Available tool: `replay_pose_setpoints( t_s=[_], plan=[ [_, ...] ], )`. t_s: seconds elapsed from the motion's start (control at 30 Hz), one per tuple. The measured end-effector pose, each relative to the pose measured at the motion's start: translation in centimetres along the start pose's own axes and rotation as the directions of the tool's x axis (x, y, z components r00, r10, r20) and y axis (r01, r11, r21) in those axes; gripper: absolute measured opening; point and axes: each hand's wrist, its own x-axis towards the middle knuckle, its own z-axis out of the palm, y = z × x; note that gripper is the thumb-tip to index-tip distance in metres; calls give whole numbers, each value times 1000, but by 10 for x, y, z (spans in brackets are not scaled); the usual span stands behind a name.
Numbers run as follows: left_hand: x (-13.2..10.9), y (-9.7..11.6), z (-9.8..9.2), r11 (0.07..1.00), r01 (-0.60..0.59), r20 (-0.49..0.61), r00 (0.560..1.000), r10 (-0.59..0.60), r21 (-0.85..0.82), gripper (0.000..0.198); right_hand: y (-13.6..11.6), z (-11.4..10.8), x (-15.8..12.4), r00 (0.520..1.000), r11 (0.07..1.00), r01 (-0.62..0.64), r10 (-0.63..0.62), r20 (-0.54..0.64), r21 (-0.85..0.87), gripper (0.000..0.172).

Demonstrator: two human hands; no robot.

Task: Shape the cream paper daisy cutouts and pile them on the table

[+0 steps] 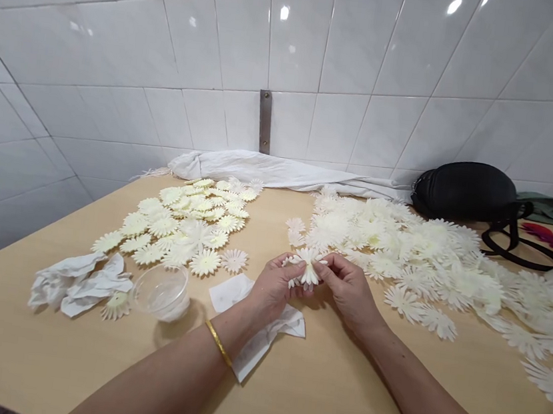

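A white petalled flower piece (pixel 308 269) is held up between both hands over the middle of the table. My left hand (pixel 275 281) is closed around its left side, thumb on the petals. From the right, my right hand (pixel 350 288) pinches its edge between thumb and fingers. Under my left wrist lies a white tissue (pixel 258 352). To the left is a heap of pale yellow flower pieces (pixel 184 222). A larger heap of white flower pieces (pixel 403 243) spreads out to the right.
A clear plastic cup (pixel 161 292) stands left of my forearm, beside crumpled tissues (pixel 78 282). Along the tiled wall lies a rolled white cloth (pixel 281 172). A black bag (pixel 465 190) with a strap sits at the back right, near red and green fabric.
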Motion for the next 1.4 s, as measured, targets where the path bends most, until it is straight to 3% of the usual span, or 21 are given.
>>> replay_pose_setpoints(
  t_s=[0.13,0.3,0.4,0.5,0.57,0.63,0.73,0.87,1.0,1.17,1.4],
  plan=[
    [-2,-1,3,1000,-22,-82,996,22,1,30,3,-1,2,993,999,33,-37,-114,-38,26],
    [0,1,1,999,-54,-165,985,53,-5,29,9,-9,6,965,996,-12,-10,-261,-83,26],
    [0,3,0,999,-48,-163,985,49,11,30,15,-19,11,888,966,-4,-116,-444,-260,14],
    [-2,4,3,998,-39,-107,993,44,51,32,16,-23,13,812,866,-4,-289,-506,-500,20],
    [-3,3,4,996,-36,-84,996,43,86,32,11,-21,10,817,833,28,-337,-467,-552,18],
    [-3,2,5,993,-39,-66,997,46,109,32,6,-16,6,861,856,72,-312,-401,-512,19],
    [-2,0,4,991,-40,-55,997,48,125,29,2,-9,2,915,921,75,-216,-341,-383,26],
    [-4,0,5,977,-54,-53,996,66,205,26,3,-5,2,951,970,43,-113,-288,-239,32],
    [-7,3,9,951,-88,-19,995,99,296,28,3,-2,1,990,998,-38,31,-136,-48,37],
    [-9,2,9,924,-131,28,991,129,359,36,0,2,-3,979,970,-156,126,162,189,32],
    [-6,-6,9,935,-70,-24,996,83,348,40,-4,3,-4,967,920,-214,152,204,329,27]
  ],
)
